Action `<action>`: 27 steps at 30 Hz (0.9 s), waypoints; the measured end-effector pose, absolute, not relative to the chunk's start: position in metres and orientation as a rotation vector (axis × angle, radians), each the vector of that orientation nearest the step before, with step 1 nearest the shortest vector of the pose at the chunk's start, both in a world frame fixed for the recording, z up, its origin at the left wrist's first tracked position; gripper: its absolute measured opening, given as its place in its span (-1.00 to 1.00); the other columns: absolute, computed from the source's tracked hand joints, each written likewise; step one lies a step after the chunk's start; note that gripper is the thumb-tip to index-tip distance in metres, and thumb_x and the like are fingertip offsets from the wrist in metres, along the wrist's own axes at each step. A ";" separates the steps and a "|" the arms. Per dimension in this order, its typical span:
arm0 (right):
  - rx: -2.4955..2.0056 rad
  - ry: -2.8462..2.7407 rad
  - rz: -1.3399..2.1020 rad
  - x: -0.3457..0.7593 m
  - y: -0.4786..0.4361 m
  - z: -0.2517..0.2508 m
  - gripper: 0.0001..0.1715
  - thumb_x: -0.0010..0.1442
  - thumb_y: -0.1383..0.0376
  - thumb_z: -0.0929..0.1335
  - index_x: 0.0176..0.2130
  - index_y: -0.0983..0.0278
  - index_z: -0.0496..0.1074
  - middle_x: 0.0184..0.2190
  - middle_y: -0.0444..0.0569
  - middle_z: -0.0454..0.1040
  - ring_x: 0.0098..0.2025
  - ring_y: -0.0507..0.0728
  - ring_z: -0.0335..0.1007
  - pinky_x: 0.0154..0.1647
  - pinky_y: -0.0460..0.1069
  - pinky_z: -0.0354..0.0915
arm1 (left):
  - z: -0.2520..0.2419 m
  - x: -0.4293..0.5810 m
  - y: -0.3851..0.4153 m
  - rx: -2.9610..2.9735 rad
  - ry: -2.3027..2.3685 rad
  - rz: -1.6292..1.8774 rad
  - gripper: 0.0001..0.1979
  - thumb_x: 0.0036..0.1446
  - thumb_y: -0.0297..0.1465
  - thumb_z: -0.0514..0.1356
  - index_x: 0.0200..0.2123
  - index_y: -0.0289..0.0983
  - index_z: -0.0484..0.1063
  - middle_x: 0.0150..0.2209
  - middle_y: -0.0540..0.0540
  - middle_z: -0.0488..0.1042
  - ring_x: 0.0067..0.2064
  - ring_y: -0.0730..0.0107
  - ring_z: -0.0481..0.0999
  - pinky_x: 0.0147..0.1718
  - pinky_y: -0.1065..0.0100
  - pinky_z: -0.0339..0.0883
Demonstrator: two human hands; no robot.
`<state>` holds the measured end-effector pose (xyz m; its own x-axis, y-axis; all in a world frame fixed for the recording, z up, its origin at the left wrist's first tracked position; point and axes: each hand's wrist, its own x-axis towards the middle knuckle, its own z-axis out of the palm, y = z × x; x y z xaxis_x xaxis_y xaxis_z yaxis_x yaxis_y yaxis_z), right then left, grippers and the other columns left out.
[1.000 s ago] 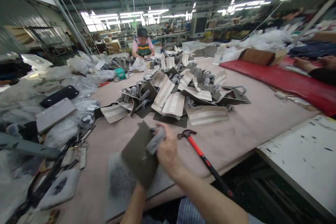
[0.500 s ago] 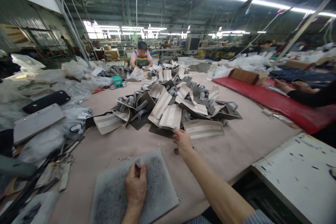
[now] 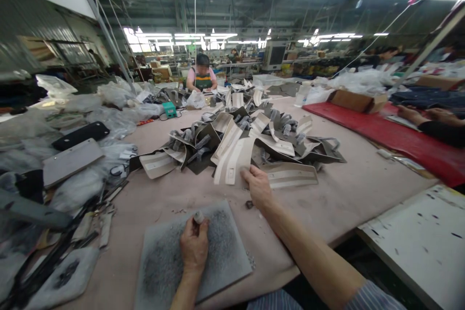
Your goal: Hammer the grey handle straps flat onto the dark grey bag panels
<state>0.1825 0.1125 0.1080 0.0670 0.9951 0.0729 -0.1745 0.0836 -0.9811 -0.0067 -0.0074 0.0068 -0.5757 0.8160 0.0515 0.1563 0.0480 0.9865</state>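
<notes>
My left hand is closed around a small whitish cylinder-like piece, over a grey, speckled square board. Most of that piece is hidden by the fingers, so its kind is unclear. At the near edge of a heap, my right hand pinches the lower right corner of a curved beige panel with a paler stripe and a small rectangular mark. More such panels, some dark-backed with grey wrapped straps, form the heap. Close below the right hand lies a small dark lump.
Plastic bags and scraps crowd the left side. A teal box stands beyond them. On the right are a red sheet, a cardboard box and a white tabletop. A co-worker sits opposite; another person's hands show far right.
My right hand has taken hold of the beige panel and tipped its near end up from the heap. My left hand stays over the board with its piece. The view has shifted slightly left.
</notes>
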 end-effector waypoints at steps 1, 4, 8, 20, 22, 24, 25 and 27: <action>-1.025 -1.226 1.119 0.188 0.093 0.107 -0.80 0.16 0.17 0.40 -0.28 0.26 0.52 -0.38 -0.11 0.58 -0.27 0.14 0.48 -0.21 0.01 0.41 | 0.007 -0.007 -0.008 0.954 1.787 1.575 -0.61 -0.05 -0.11 0.32 -0.26 -0.28 0.52 -0.34 -0.16 0.64 -0.26 0.11 0.65 -0.25 0.26 0.52; -0.911 -1.666 0.839 0.205 0.048 0.088 -0.78 0.28 0.23 0.32 -0.19 0.20 0.56 -0.21 -0.07 0.61 -0.12 0.16 0.50 -0.01 0.06 0.36 | 0.005 -0.009 -0.008 0.863 1.785 1.613 -0.66 -0.05 -0.18 0.35 -0.26 -0.29 0.52 -0.33 -0.14 0.64 -0.27 0.17 0.64 -0.25 0.29 0.49; -0.840 -1.974 0.743 0.224 0.032 0.034 -0.78 0.28 0.25 0.34 -0.15 0.14 0.59 -0.04 0.00 0.59 0.06 0.22 0.46 0.15 0.18 0.27 | 0.003 -0.010 -0.009 0.631 1.579 1.849 -0.67 -0.03 -0.23 0.36 -0.23 -0.29 0.48 -0.32 -0.09 0.62 -0.28 0.30 0.63 -0.19 0.29 0.49; -0.927 -2.225 0.625 0.209 0.051 -0.014 -0.65 0.26 0.34 0.35 0.03 0.17 0.53 0.18 0.10 0.43 0.20 0.24 0.32 0.20 0.24 0.22 | 0.020 0.012 0.018 0.977 1.390 1.508 -0.56 0.03 -0.19 0.36 -0.08 -0.30 0.42 -0.20 -0.15 0.62 -0.19 0.29 0.64 -0.10 0.28 0.48; -0.939 -2.291 0.635 0.212 0.048 -0.007 -0.53 0.23 0.40 0.33 0.12 0.16 0.48 0.22 0.07 0.38 0.28 0.27 0.22 0.22 0.26 0.19 | 0.017 0.016 0.025 0.987 1.377 1.453 -0.55 0.03 -0.16 0.35 -0.09 -0.30 0.40 -0.20 -0.16 0.62 -0.19 0.27 0.65 -0.09 0.26 0.48; -0.961 -2.316 0.630 0.216 0.046 0.003 -0.42 0.20 0.49 0.27 0.16 0.16 0.44 0.22 0.04 0.39 0.32 0.27 0.14 0.24 0.27 0.18 | 0.013 0.017 0.028 1.012 1.381 1.407 -0.55 0.05 -0.13 0.32 -0.10 -0.29 0.39 -0.19 -0.17 0.62 -0.17 0.25 0.65 -0.06 0.23 0.48; -0.986 -2.292 0.613 0.218 0.044 0.008 -0.39 0.19 0.52 0.24 0.16 0.16 0.44 0.20 0.03 0.41 0.31 0.26 0.16 0.24 0.26 0.19 | 0.010 0.016 0.028 1.029 1.382 1.390 -0.57 0.07 -0.13 0.31 -0.10 -0.29 0.39 -0.18 -0.16 0.62 -0.17 0.25 0.64 -0.04 0.22 0.47; -1.092 -2.173 0.535 0.222 0.042 0.016 -0.41 0.20 0.54 0.18 0.11 0.20 0.47 0.12 0.05 0.47 0.23 0.23 0.26 0.22 0.23 0.22 | 0.007 0.014 0.027 1.049 1.379 1.373 -0.60 0.09 -0.14 0.30 -0.12 -0.28 0.40 -0.18 -0.15 0.62 -0.16 0.25 0.64 -0.02 0.21 0.47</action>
<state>0.2222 0.0419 0.0160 -0.4502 0.8171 0.3601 0.5566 0.5722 -0.6023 0.0145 0.0274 0.0069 -0.2375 0.9709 -0.0294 -0.0256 0.0240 0.9994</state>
